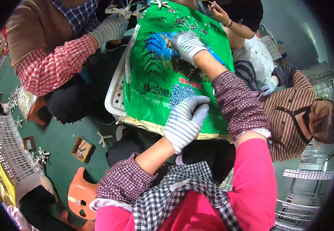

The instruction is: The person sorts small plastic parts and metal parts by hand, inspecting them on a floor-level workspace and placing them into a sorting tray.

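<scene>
Left hand [184, 124]: spread, near screws [180, 94] | right hand [190, 45]: grip unclear | green sack [142, 109]: red lettering [190, 82]

Sm. blue-silver pcs. [180, 95] sat in a loose pile twd. lower edge of flat, printed green sack [143, 109].

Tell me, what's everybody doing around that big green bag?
A person in striped gloves is working over a green sack spread on a white crate. Their left hand, fingers bent, is beside a pile of small bluish pieces; the right hand is farther up, over the sack. I can't tell whether either holds anything. At the upper left, another person's gloved hand is by a white cross-shaped piece.
</scene>
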Tool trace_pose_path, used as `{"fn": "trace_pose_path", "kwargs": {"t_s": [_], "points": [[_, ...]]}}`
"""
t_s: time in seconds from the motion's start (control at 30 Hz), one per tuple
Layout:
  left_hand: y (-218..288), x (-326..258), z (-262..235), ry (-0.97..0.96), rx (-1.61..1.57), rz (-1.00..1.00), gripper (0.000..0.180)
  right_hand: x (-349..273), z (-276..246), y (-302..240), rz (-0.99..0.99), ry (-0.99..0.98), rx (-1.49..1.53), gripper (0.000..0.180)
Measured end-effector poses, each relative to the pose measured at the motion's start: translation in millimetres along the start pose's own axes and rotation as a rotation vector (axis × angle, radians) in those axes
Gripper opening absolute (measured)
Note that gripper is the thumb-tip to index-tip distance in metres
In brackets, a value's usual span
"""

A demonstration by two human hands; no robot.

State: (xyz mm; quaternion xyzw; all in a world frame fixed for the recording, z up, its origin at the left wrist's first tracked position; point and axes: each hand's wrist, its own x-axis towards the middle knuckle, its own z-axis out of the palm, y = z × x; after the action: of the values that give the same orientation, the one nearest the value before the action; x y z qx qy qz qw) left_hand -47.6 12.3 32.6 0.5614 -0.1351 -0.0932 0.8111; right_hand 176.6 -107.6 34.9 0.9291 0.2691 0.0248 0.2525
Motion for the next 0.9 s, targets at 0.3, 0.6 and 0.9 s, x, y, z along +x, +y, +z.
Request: {"fn": "trace_pose_path", "kwargs": {"t_s": [0.3, 0.6, 0.9], "points": [[1, 3, 6, -0.052, 0.024, -0.031, 0.021, -52, 39, 66, 0.578, 0.151, 0.502, 0.025], [-17, 9, 7, -0.023, 0.061, -0.011, 0.019, -79, 24, 76, 0.722, 0.507, 0.585, 0.020], [-22, 24, 5, 0.165, 0.479, 0.340, 0.046, -168, -50, -18, 0.586, 0.586, 1.666, 0.021]]}}
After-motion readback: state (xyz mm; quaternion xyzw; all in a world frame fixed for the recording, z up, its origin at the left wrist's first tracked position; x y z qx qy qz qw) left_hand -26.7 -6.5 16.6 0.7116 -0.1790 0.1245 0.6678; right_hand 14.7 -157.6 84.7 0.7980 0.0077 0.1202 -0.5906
